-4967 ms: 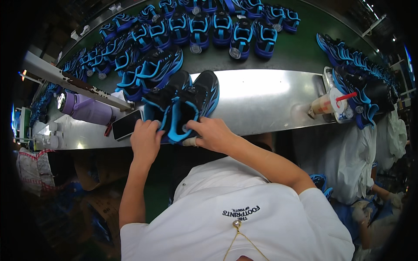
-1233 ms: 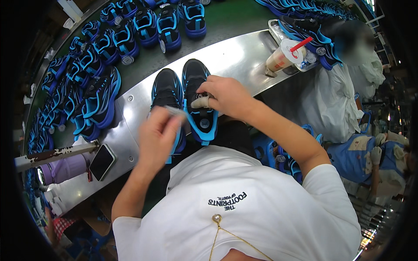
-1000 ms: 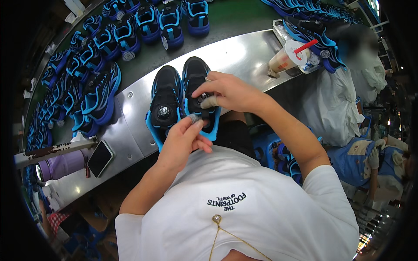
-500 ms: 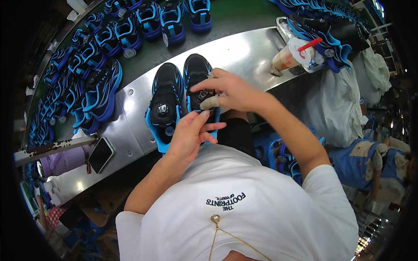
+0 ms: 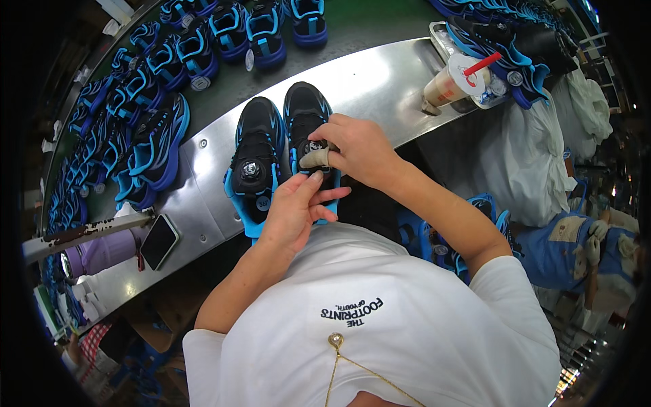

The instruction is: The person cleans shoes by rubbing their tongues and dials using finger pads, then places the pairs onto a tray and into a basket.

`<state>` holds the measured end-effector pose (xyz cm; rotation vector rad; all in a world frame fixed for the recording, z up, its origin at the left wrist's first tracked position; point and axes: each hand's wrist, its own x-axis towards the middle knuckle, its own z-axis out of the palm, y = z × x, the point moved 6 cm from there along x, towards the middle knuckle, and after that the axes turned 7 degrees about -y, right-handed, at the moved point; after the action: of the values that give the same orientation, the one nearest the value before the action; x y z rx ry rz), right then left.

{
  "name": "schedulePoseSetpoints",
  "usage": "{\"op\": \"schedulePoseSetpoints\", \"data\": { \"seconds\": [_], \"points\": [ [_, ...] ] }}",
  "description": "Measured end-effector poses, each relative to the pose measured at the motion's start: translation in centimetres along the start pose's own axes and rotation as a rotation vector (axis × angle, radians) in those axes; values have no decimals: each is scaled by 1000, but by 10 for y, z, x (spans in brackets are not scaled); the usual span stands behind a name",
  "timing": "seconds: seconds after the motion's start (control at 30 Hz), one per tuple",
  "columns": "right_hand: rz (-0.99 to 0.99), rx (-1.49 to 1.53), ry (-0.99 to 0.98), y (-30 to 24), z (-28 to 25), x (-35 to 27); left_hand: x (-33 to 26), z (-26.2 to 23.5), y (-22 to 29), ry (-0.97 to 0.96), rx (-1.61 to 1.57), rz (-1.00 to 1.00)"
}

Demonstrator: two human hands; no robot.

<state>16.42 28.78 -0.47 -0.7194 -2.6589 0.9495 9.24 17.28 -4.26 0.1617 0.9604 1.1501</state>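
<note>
Two black sneakers with bright blue trim stand side by side, toes away from me: a left sneaker (image 5: pixel 256 136) and a right sneaker (image 5: pixel 303 107). A round dial (image 5: pixel 251 169) shows on the left one's tongue. My right hand (image 5: pixel 359 149) is closed at the right sneaker's dial (image 5: pixel 316 145), thumb and fingers around it; the thumb wears a beige finger cover (image 5: pixel 314 159). Just below, my left hand (image 5: pixel 296 207) pinches the top of that sneaker's tongue, its other fingers loosely stretched out. My hands partly hide the right sneaker's collar.
The sneakers stand on a metal ledge (image 5: pixel 203 183) along a green conveyor (image 5: pixel 352 34) carrying many similar shoes. A phone (image 5: pixel 159 242) and purple bottle (image 5: pixel 105 251) lie left. To the right are a drink cup (image 5: pixel 447 85) with red straw, a tray and white bags (image 5: pixel 529 163).
My right hand's fingers have drawn in from spread over the right sneaker to closed around its dial. My left hand stays at the tongue.
</note>
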Motion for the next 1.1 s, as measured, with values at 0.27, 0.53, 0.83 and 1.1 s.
{"op": "schedulePoseSetpoints", "data": {
  "seconds": [0.27,0.53,0.83,1.1],
  "points": [
    [-164,216,-180,-1,0,9,0,0,-3,-15,29,11],
    [-168,228,-82,1,-12,10,0,3,-3,-30,21,-9],
    [103,222,68,10,-3,-10,-21,7,18,-139,69,-51],
    [226,204,-169,3,20,-36,-43,-30,103,246,1515,660]
  ]
}}
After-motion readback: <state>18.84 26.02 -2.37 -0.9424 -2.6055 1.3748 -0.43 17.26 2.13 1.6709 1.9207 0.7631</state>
